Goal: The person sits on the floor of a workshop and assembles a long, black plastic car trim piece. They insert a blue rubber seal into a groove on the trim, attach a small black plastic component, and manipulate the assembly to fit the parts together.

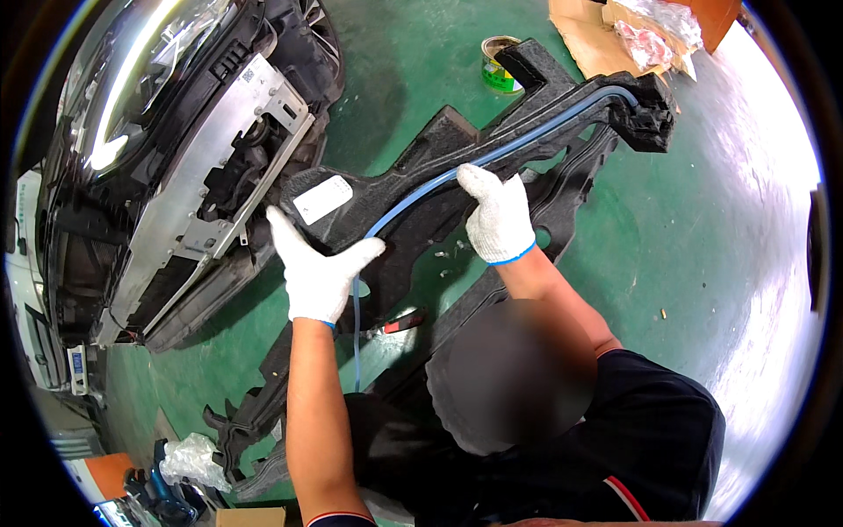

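Observation:
A long black foam bumper piece lies slanted in front of me, a white label near its left end. Along it runs a blue tube, whose loose end hangs down past my left wrist. My left hand, in a white knit glove, holds the piece's left part. Its thumb lies by the tube, while the other fingers reach to the end of the foam. Midway along, my right hand, gloved alike, grips the near edge with its thumb up at the tube; its other fingers are mostly hidden.
At the left stands a car front with its metal crossbeam bare. More black trim lies on the green floor beneath the foam. A red-and-black tool is near my knees. A tin can and cardboard stand beyond.

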`<state>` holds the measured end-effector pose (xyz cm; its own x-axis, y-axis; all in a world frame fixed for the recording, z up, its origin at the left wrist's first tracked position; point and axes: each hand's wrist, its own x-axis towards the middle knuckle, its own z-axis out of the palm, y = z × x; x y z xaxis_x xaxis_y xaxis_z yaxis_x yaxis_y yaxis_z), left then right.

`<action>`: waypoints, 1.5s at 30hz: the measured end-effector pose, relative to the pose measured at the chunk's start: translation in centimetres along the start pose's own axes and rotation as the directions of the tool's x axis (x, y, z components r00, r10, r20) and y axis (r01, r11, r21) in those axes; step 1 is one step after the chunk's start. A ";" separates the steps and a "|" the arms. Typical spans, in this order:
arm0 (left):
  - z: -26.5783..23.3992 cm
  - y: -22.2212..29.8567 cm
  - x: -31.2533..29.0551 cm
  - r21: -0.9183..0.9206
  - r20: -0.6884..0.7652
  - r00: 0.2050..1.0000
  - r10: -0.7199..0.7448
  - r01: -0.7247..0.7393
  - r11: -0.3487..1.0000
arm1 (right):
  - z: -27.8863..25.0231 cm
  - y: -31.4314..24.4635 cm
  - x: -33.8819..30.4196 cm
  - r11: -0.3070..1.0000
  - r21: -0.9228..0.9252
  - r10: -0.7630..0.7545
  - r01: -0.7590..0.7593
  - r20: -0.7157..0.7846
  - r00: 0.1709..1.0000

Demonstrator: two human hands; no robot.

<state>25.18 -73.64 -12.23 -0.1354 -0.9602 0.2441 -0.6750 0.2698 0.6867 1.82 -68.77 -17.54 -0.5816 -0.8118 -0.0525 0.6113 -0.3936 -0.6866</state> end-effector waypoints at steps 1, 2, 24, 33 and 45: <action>0.0 -0.1 -0.1 -0.099 0.073 0.994 -0.076 0.083 0.992 | 0.1 0.1 -0.1 1.000 0.004 0.003 -0.003 -0.017 1.000; -0.3 0.0 -0.4 -0.124 0.175 0.964 -0.201 0.224 0.967 | 0.3 0.1 -0.3 1.000 0.007 0.006 -0.006 -0.033 0.999; 1.6 4.2 -1.3 0.102 -0.138 0.985 -0.101 0.116 0.988 | 0.4 2.7 0.3 0.983 -0.185 -0.002 0.006 0.021 1.000; 1.7 4.5 -1.4 0.117 -0.158 0.980 -0.124 0.143 0.983 | 1.4 2.9 -1.4 0.944 -0.319 0.085 -0.079 0.006 0.996; 1.7 4.7 -1.5 0.040 -0.194 0.980 -0.033 0.041 0.998 | 2.7 2.0 -2.8 0.659 -0.701 0.210 -0.273 -0.177 0.962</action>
<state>20.99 -71.00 -10.51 0.0302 -0.9362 0.3501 -0.7083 0.2271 0.6684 6.17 -68.44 -16.79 -0.5255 -0.7872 -0.3227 0.1847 0.2647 -0.9465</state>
